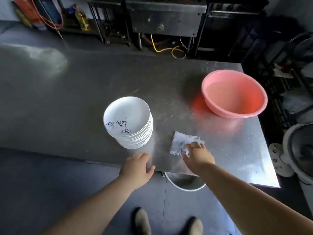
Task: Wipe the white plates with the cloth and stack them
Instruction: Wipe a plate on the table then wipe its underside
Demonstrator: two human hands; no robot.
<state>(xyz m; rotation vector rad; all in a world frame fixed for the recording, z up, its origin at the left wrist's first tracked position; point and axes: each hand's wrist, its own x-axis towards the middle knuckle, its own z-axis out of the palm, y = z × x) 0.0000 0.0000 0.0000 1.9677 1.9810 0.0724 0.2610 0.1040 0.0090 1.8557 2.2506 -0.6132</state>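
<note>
A stack of several white plates (130, 122) stands on the steel table (84, 99), the top one marked with black and pink lettering. A crumpled grey-blue cloth (182, 142) lies on the table to the right of the stack. My right hand (197, 156) lies on the cloth's near right part with fingers stretched out over it. My left hand (137, 167) hovers at the table's front edge, just in front of the stack, fingers relaxed and holding nothing.
A pink plastic basin (234, 93) with water sits at the table's far right. A metal bowl (184, 182) shows under the front edge. Fans (299, 150) stand on the floor to the right. Dark kitchen equipment and cables line the back.
</note>
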